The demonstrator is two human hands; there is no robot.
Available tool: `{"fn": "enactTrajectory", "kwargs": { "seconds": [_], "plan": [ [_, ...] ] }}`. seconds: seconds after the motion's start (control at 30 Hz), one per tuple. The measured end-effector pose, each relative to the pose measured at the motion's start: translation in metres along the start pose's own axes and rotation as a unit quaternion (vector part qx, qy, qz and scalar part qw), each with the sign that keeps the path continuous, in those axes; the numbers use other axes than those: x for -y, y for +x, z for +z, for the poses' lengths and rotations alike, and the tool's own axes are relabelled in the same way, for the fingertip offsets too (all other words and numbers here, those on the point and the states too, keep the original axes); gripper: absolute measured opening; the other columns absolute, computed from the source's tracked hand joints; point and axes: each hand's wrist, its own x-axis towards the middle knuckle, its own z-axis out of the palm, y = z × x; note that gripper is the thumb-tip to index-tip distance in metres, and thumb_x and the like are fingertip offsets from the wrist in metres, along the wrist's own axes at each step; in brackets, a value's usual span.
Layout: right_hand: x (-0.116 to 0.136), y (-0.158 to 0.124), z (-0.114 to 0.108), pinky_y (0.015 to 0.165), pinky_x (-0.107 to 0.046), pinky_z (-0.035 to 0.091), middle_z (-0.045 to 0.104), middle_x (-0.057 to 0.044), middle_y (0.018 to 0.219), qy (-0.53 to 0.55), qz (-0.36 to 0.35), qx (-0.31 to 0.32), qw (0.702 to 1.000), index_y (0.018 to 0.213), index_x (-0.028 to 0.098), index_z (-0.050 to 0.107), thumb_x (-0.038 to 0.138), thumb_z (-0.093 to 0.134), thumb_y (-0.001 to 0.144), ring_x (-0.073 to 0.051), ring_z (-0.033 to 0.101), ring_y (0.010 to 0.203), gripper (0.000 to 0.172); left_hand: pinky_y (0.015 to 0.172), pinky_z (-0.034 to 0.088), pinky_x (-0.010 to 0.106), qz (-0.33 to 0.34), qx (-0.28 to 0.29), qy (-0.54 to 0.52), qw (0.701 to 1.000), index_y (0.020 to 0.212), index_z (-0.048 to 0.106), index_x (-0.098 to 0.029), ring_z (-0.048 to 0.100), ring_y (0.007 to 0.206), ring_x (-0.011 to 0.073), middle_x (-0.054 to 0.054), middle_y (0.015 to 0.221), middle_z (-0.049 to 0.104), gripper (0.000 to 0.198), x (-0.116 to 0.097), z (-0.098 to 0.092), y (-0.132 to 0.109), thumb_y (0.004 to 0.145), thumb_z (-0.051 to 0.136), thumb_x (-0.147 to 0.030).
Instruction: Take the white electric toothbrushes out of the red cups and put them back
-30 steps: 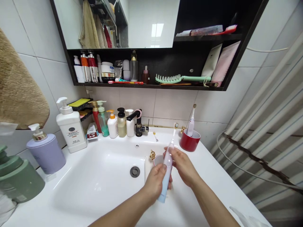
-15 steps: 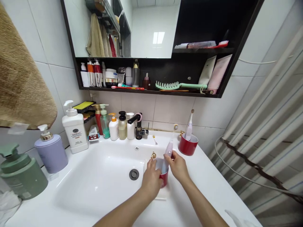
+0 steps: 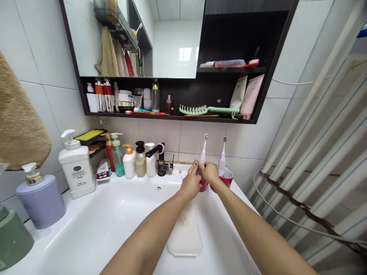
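Note:
Both my hands reach to the back right corner of the white sink (image 3: 114, 214). My left hand (image 3: 191, 183) is wrapped round a red cup (image 3: 203, 186) with a pale electric toothbrush (image 3: 203, 151) standing upright in it. My right hand (image 3: 210, 173) is closed on the same cup and toothbrush from the right. Right beside it stands a second red cup (image 3: 226, 177) holding another toothbrush (image 3: 222, 158). The cup in my hands is mostly hidden by my fingers.
A black faucet (image 3: 157, 156) and several pump bottles (image 3: 129, 160) line the back edge. A white mat (image 3: 185, 233) lies on the sink's right side. A large white pump bottle (image 3: 76, 168), a purple one (image 3: 40, 198) and a dark shelf (image 3: 169, 114) with a green comb are nearby.
The toothbrush went into the red cup, and both hands carried the cup from the white mat to the back, next to the second red cup.

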Motion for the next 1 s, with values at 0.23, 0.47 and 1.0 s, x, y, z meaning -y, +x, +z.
{"fn": "enactTrajectory", "kwargs": {
  "seconds": [0.23,0.47,1.0],
  "plan": [
    [-0.007,0.031,0.015,0.054,-0.026,0.033,0.059,-0.015,0.070,-0.051,0.035,0.035,0.998,0.074,0.010,0.058,0.032,0.037,0.068,-0.020,0.053,0.066,0.031,0.092,0.021,0.030,-0.006,-0.002,-0.010,1.000,0.079,0.055,-0.014,0.012,0.114,0.0187,0.003,0.122,0.022,0.025,0.021,0.022,0.028,0.056,0.049,-0.008],
    [-0.016,0.048,0.025,0.056,-0.024,0.033,0.060,-0.012,0.072,-0.058,0.028,0.051,0.997,0.073,0.012,0.059,0.032,0.038,0.068,-0.019,0.054,0.069,0.030,0.094,0.014,0.029,-0.011,0.010,-0.021,1.000,0.097,0.046,-0.014,0.010,0.114,0.0176,0.005,0.124,0.019,0.040,0.028,0.027,0.040,0.057,0.050,-0.009],
    [0.011,-0.021,-0.019,0.069,-0.025,0.035,0.056,-0.009,0.085,0.108,-0.007,-0.040,0.993,0.103,0.011,0.043,0.027,0.034,0.067,-0.016,0.050,0.078,0.040,0.078,0.031,0.029,-0.162,-0.128,-0.154,0.966,0.098,0.043,-0.011,0.043,0.087,0.0161,0.010,0.096,0.044,0.042,-0.009,-0.043,-0.004,0.057,0.051,-0.015]
  ]
}}
